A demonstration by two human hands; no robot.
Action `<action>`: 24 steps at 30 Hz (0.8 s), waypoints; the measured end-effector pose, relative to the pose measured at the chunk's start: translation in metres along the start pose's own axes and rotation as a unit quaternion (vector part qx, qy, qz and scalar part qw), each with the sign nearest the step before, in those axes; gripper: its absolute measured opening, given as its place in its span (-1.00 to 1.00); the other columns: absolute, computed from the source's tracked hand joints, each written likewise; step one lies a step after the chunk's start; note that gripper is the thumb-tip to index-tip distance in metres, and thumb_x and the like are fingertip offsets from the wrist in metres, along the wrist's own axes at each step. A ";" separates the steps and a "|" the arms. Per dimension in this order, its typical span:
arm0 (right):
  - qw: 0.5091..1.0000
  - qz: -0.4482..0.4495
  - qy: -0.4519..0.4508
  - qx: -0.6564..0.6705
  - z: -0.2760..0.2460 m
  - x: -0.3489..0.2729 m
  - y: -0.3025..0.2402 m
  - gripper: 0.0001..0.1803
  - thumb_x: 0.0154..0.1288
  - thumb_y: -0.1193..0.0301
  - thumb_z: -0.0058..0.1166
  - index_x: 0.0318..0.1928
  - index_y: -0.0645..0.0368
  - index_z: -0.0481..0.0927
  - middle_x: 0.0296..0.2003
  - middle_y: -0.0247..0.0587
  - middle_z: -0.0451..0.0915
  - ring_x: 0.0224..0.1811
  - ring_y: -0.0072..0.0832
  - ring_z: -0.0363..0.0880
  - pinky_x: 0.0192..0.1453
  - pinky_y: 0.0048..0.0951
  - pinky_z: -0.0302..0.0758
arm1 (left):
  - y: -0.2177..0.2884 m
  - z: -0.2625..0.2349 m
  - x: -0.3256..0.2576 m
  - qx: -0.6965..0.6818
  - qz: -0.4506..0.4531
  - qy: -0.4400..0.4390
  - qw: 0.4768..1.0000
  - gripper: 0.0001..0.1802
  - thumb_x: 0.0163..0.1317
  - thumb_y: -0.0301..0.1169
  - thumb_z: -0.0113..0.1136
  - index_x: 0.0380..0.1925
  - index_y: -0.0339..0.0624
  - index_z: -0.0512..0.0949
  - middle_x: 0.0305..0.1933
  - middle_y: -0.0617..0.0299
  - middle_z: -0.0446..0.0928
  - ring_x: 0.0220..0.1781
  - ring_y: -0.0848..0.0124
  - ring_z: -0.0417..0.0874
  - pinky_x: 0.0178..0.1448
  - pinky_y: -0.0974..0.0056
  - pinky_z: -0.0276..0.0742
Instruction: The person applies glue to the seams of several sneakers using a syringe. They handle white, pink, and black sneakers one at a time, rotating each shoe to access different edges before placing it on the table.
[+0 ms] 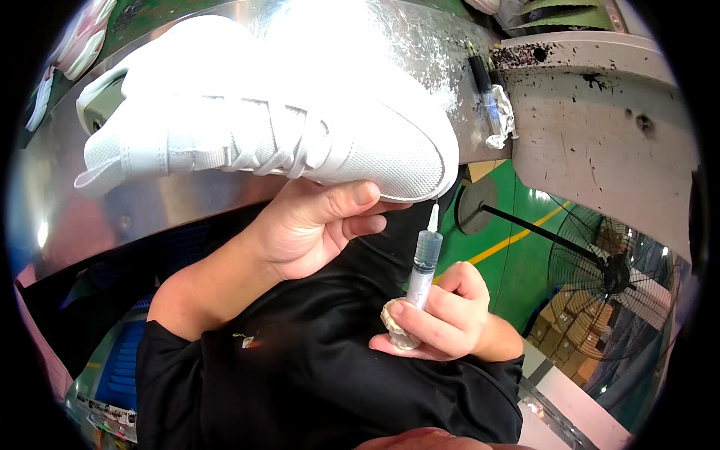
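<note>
A white lace-up sneaker (pixel 262 139) lies on its side across the middle, its toe toward the right. My left hand (pixel 322 221) grips it near the toe from the near side, thumb on the upper and some fingers hidden beneath. In my right hand (pixel 450 311) is a syringe (pixel 426 259) with clear liquid in its barrel. Its needle tip points up and meets, or nearly meets, the edge between the toe's upper and sole. Whitish wrapping (pixel 400 326) covers the plunger end by my thumb.
A shiny metal work surface (pixel 82 225) curves under the sneaker. Another syringe (pixel 491 105) and crumpled white material (pixel 504 120) lie at its right end, beside a stained pale panel (pixel 600 142). A black fan (pixel 615 274) stands at right. More shoes (pixel 82 37) sit far left.
</note>
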State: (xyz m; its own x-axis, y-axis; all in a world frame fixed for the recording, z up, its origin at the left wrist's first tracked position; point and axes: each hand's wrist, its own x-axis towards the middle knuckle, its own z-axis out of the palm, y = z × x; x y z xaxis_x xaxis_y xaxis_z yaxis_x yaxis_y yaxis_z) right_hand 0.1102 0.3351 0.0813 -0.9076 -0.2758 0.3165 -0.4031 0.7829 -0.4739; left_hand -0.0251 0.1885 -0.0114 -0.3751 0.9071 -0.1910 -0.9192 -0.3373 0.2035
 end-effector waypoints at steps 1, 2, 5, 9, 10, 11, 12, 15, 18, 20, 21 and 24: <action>1.000 -0.003 0.002 -0.005 0.001 -0.001 0.000 -0.60 -0.16 0.26 0.40 -0.25 0.08 0.60 -0.58 -0.51 0.43 -0.64 -0.58 0.10 -0.57 -0.58 0.07 | 0.001 0.001 0.000 0.005 -0.001 0.004 1.000 -0.54 0.26 -0.37 0.15 0.13 -0.30 0.37 0.10 -0.03 0.48 0.16 0.17 0.52 -0.04 0.39 0.65; 1.000 -0.006 0.004 -0.011 0.002 -0.001 0.000 -0.60 -0.17 0.27 0.40 -0.25 0.07 0.60 -0.58 -0.52 0.43 -0.63 -0.58 0.10 -0.57 -0.59 0.07 | 0.001 0.002 -0.001 0.003 0.001 0.007 1.000 -0.53 0.26 -0.36 0.15 0.13 -0.30 0.36 0.10 -0.03 0.48 0.15 0.17 0.52 -0.04 0.39 0.65; 1.000 -0.011 0.004 -0.016 0.005 0.000 0.001 -0.60 -0.18 0.28 0.40 -0.25 0.07 0.60 -0.59 -0.52 0.41 -0.63 -0.58 0.10 -0.57 -0.59 0.08 | 0.001 0.004 -0.002 0.001 0.007 0.015 1.000 -0.52 0.26 -0.35 0.15 0.14 -0.31 0.35 0.09 -0.03 0.49 0.15 0.17 0.53 -0.04 0.38 0.65; 0.999 -0.010 -0.014 -0.031 0.005 -0.001 0.002 -0.60 -0.19 0.29 0.40 -0.25 0.07 0.60 -0.60 -0.54 0.39 -0.64 -0.58 0.11 -0.57 -0.59 0.08 | 0.000 0.007 0.000 0.002 0.012 0.015 1.000 -0.52 0.26 -0.35 0.14 0.14 -0.31 0.34 0.09 -0.03 0.49 0.14 0.16 0.53 -0.04 0.38 0.66; 0.999 -0.011 -0.013 -0.034 0.006 -0.002 0.003 -0.60 -0.19 0.29 0.40 -0.25 0.07 0.60 -0.61 -0.55 0.38 -0.64 -0.58 0.11 -0.57 -0.59 0.08 | 0.000 0.007 0.001 0.001 0.012 0.013 1.000 -0.52 0.27 -0.36 0.14 0.14 -0.31 0.34 0.10 -0.04 0.48 0.14 0.16 0.54 -0.04 0.38 0.66; 0.999 -0.013 -0.011 -0.038 0.007 -0.003 0.004 -0.60 -0.19 0.29 0.40 -0.25 0.07 0.60 -0.61 -0.55 0.38 -0.64 -0.58 0.11 -0.57 -0.59 0.09 | 0.000 0.007 0.001 0.001 0.012 0.013 1.000 -0.52 0.26 -0.36 0.14 0.14 -0.31 0.34 0.10 -0.04 0.48 0.14 0.16 0.53 -0.04 0.38 0.65; 0.999 -0.010 -0.014 -0.035 0.007 -0.003 0.005 -0.60 -0.18 0.29 0.40 -0.25 0.08 0.60 -0.62 -0.55 0.38 -0.65 -0.58 0.12 -0.57 -0.59 0.09 | 0.000 0.007 0.002 0.000 0.013 0.013 1.000 -0.52 0.26 -0.36 0.14 0.15 -0.31 0.34 0.10 -0.04 0.48 0.14 0.16 0.53 -0.04 0.37 0.65; 0.999 -0.008 -0.018 -0.029 0.007 -0.004 0.008 -0.60 -0.18 0.29 0.40 -0.25 0.09 0.60 -0.62 -0.55 0.38 -0.66 -0.58 0.13 -0.57 -0.58 0.09 | -0.001 0.008 0.004 -0.002 0.014 0.017 1.000 -0.53 0.26 -0.37 0.13 0.14 -0.31 0.34 0.10 -0.04 0.48 0.14 0.15 0.53 -0.03 0.37 0.64; 0.999 -0.024 -0.014 -0.024 0.007 -0.001 0.008 -0.60 -0.18 0.27 0.40 -0.26 0.10 0.60 -0.63 -0.55 0.38 -0.68 -0.59 0.15 -0.56 -0.55 0.11 | 0.001 0.015 0.005 -0.049 0.000 0.039 0.998 -0.65 0.22 -0.46 0.19 0.03 -0.19 0.47 -0.03 0.17 0.57 0.01 0.37 0.60 -0.08 0.40 0.61; 0.999 -0.038 -0.016 -0.024 0.000 -0.004 0.001 -0.43 -0.21 0.12 0.47 -0.18 0.08 0.53 -0.52 -0.46 0.51 -0.58 -0.47 0.26 -0.45 -0.46 0.17 | 0.000 0.006 0.002 -0.042 0.005 0.045 0.998 -0.64 0.17 -0.50 0.22 0.00 -0.20 0.48 -0.11 0.16 0.60 -0.03 0.34 0.62 -0.14 0.35 0.63; 0.999 -0.034 0.000 -0.028 -0.005 -0.007 -0.002 -0.38 -0.21 0.09 0.47 -0.14 0.07 0.50 -0.48 -0.41 0.51 -0.53 -0.42 0.28 -0.40 -0.42 0.20 | 0.003 0.002 -0.003 -0.052 -0.001 0.035 0.998 -0.63 0.16 -0.51 0.22 0.00 -0.21 0.47 -0.09 0.16 0.59 -0.03 0.35 0.62 -0.16 0.34 0.63; 0.999 0.046 0.003 -0.026 -0.004 -0.022 0.019 -0.29 -0.17 0.03 0.44 -0.02 0.05 0.44 -0.39 -0.31 0.51 -0.36 -0.32 0.30 -0.22 -0.34 0.25 | -0.001 -0.014 -0.035 -0.051 -0.021 0.038 0.998 -0.58 0.13 -0.54 0.23 0.02 -0.22 0.44 -0.03 0.16 0.56 -0.04 0.34 0.61 -0.15 0.26 0.62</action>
State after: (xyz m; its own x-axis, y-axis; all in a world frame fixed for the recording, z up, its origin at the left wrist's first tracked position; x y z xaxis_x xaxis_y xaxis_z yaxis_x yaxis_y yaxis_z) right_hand 0.1232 0.3585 0.0690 -0.9396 -0.1983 0.2790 -0.3117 0.8324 -0.4582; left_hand -0.0129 0.1541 -0.0180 -0.3397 0.9008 -0.2703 -0.9405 -0.3259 0.0959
